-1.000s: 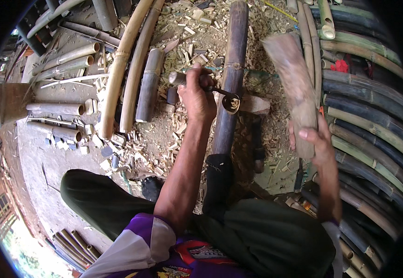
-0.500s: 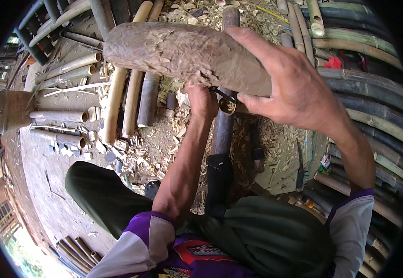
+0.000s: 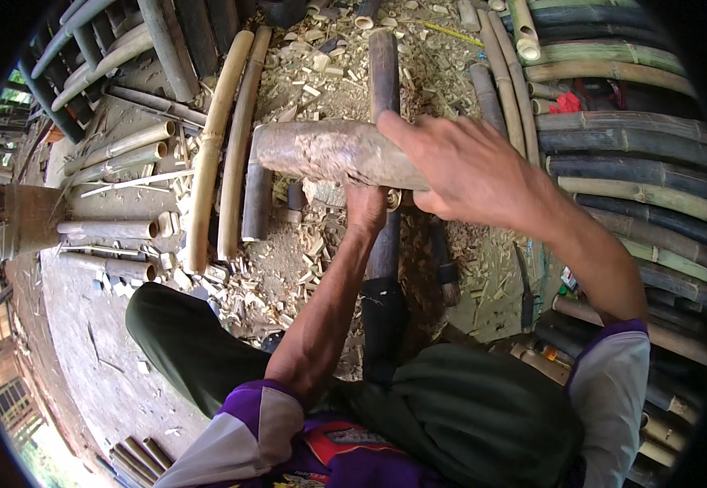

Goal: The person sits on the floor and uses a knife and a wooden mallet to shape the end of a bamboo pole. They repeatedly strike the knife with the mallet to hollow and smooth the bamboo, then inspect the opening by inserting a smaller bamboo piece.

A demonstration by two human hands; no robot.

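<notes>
A thick wooden mallet [image 3: 313,150], its side chipped and frayed, is gripped at its right end by my right hand [image 3: 475,167], with the thumb along its upper edge. Just below the mallet, my left hand [image 3: 366,210] is a closed fist; the mallet covers its fingers, and what it grips is hidden. Under both runs a dark bamboo pole [image 3: 384,81], pointing away from me. A small round, pale hollow part [image 3: 394,198] shows beside my left fist, mostly covered.
Light bamboo poles [image 3: 207,175] lie on the left, with shorter cut pieces [image 3: 113,229] beyond them. Wood chips [image 3: 329,73] litter the ground. Stacked bamboo [image 3: 638,146] fills the right side. A long dark blade [image 3: 525,289] and a brush-like tool [image 3: 447,276] lie near my leg.
The mallet has come down from a raised position close to the camera to just over my left fist. My left hand remains in nearly the same place.
</notes>
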